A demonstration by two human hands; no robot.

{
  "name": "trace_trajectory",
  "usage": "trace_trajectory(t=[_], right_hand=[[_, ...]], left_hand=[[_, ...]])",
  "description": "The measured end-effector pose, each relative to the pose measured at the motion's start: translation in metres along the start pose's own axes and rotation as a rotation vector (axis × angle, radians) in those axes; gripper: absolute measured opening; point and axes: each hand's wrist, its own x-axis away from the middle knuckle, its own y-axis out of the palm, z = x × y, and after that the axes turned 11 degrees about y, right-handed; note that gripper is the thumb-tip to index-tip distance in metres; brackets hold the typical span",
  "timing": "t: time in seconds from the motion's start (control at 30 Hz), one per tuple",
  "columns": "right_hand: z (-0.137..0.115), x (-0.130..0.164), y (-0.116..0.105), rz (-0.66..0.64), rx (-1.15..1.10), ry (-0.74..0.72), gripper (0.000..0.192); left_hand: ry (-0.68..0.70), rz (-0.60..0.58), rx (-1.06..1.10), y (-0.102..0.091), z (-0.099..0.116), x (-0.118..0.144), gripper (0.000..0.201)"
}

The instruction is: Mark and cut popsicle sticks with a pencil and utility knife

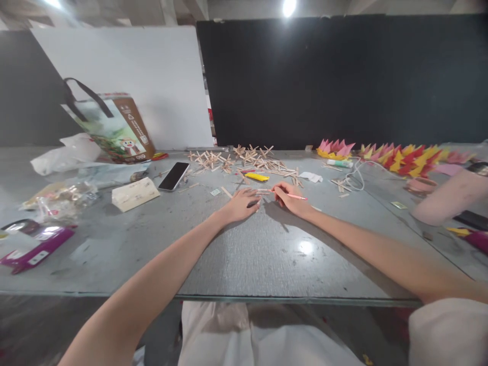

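Holding a pen in the right grip, close to a stick; resting the left grip wide and flat by that stick, between the front edge of the desk and the heap along the back edge

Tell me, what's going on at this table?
Someone's right hand has a slim red pen in its grip, angled toward small wooden strips on a grey table. The left hand lies palm down close beside those strips. Just beyond are a yellow object and a loose heap of wooden sticks.
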Motion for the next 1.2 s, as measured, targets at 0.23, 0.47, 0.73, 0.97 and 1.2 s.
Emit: trace_trajectory(t=[0.23,0.47,0.73,0.97,1.2], right_hand=[[0.001,-0.001,0.001,-0.026,0.015,-0.008,0.031],[-0.002,0.002,-0.001,-0.091,-0.096,0.049,0.033],[-0.001,0.0,-0.005,-0.277,-0.172,0.03,0.044],[0.004,-0.003,-0.006,-0.316,-0.312,0.112,0.044],[0.008,-0.004,-0.007,-0.28,-0.349,0.109,0.011]], left_hand=[[-0.024,-0.02,-0.001,0.001,0.002,0.001,0.054],[0.0,-0.017,0.027,-0.002,0.007,0.002,0.056],[0.021,-0.019,0.07,-0.005,0.008,0.003,0.059],[-0.043,0.002,0.101,-0.008,0.013,0.003,0.069],[-0.017,-0.001,0.096,-0.005,0.01,0.002,0.059]])
